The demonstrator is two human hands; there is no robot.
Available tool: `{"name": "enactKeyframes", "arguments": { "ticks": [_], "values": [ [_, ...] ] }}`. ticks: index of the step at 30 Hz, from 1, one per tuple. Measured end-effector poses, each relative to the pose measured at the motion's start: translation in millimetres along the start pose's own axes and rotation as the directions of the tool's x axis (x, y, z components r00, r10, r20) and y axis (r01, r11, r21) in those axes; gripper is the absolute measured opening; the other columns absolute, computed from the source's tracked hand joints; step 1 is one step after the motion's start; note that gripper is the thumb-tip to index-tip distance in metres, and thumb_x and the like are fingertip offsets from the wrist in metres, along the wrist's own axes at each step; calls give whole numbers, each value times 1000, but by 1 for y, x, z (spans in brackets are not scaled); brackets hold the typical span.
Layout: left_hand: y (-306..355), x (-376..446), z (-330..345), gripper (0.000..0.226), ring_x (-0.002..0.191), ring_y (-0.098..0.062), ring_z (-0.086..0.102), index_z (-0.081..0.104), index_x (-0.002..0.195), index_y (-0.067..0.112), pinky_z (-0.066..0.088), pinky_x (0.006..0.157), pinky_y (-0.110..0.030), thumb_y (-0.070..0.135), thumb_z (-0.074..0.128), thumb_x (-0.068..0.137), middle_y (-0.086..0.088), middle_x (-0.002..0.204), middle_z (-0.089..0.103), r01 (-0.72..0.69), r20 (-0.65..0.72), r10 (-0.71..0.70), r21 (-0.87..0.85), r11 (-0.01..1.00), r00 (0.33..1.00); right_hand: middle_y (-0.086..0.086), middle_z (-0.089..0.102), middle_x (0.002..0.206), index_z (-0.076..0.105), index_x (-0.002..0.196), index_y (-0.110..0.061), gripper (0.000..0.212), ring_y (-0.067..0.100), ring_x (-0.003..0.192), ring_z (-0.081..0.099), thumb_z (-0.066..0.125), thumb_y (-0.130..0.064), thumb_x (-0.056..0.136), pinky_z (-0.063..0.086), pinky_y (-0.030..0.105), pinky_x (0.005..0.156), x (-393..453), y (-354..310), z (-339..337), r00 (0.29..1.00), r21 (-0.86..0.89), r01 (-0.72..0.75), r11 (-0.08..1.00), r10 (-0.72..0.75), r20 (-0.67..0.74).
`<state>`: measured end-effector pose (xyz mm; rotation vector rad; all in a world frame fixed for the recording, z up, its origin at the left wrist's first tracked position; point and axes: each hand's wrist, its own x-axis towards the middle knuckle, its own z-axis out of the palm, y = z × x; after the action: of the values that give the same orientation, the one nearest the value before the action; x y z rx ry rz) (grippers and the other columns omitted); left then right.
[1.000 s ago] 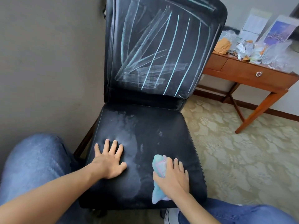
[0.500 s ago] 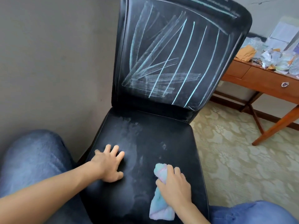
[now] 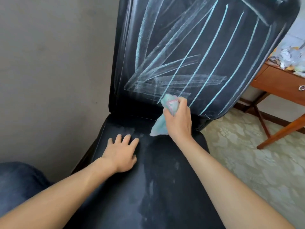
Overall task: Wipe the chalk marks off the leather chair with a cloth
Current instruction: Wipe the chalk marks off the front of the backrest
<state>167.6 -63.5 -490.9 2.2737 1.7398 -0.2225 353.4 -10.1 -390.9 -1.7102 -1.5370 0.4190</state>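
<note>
A black leather chair (image 3: pixel 165 187) fills the middle of the view. Its backrest carries many pale blue chalk marks (image 3: pixel 194 63), long slanted lines and smeared bands. The seat shows faint whitish chalk smears. My right hand (image 3: pixel 179 120) grips a bunched light blue cloth (image 3: pixel 165 113) with a pink edge and holds it against the lower part of the backrest, at the foot of the chalk lines. My left hand (image 3: pixel 121 154) rests flat on the left rear of the seat, fingers spread.
A plain grey wall (image 3: pixel 54 71) stands close on the left of the chair. A wooden desk (image 3: pixel 280 86) with crumpled papers is at the right, over a pale floral carpet (image 3: pixel 255 162). My knee in blue jeans (image 3: pixel 18 184) is at the lower left.
My right hand has lifted the cloth from the front of the seat up to the lower backrest. My left hand has slid further back along the seat. The view has moved closer to the chair.
</note>
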Motion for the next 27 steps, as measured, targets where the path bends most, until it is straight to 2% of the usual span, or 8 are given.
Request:
{"name": "enactKeyframes", "arguments": {
  "ticks": [2,5,8,13,18,22,25,27],
  "values": [
    [2,9,2,70,155,-41,13,10,163,30,18,123,-62,49,39,103,-7,169,14,-19,-22,18,-47,999,1000,-3,48,114,45,130,-36,40,13,89,52,63,-36,95,36,18,64,16,-1,14,995,13,39,999,-37,-93],
    [0,25,4,69,159,-39,-1,7,165,32,8,126,-64,51,35,105,-4,174,2,-8,-57,3,-93,996,998,-4,50,111,52,127,-29,36,9,86,50,66,-38,94,35,18,65,33,0,39,974,27,44,999,-36,-222],
    [-7,43,13,70,160,-36,-12,8,165,34,-6,125,-65,59,29,103,-4,175,-6,25,-77,-32,-87,996,997,0,56,104,53,122,-17,36,12,80,50,65,-38,94,31,11,59,37,3,70,964,-3,48,999,-47,-260],
    [-6,63,25,71,160,-34,-11,9,164,39,-13,124,-64,62,24,99,-1,176,1,14,-223,-36,-97,995,974,2,58,95,53,121,-18,35,21,76,57,62,-40,95,46,34,61,34,16,85,952,-161,193,968,-224,-210],
    [-4,66,30,71,160,-33,-15,7,165,39,-15,123,-63,63,20,100,1,176,-4,40,-243,-63,-96,995,968,-2,63,102,42,122,-18,33,22,83,59,56,-35,97,36,31,67,47,20,46,880,58,-98,994,113,-462],
    [-3,65,30,70,160,-32,-12,10,165,38,-14,124,-62,63,19,100,1,176,1,38,-247,-64,-112,993,967,2,63,92,36,110,-16,31,28,79,64,55,-38,99,38,31,60,36,-9,84,951,21,-83,996,85,-297],
    [-5,63,29,66,160,-31,6,26,162,36,-9,126,-63,63,22,101,-2,170,27,25,-280,-52,-100,995,959,8,67,92,30,105,-18,33,31,76,66,54,-40,101,50,37,57,27,-31,115,996,-10,30,999,-31,-86],
    [-5,61,30,66,160,-30,11,29,161,36,-8,126,-61,62,22,101,-1,168,34,28,-296,-58,-103,994,954,8,66,90,26,100,-21,34,32,74,65,53,-42,101,55,45,60,25,-28,113,998,-26,57,998,-58,-40]
  ]
}}
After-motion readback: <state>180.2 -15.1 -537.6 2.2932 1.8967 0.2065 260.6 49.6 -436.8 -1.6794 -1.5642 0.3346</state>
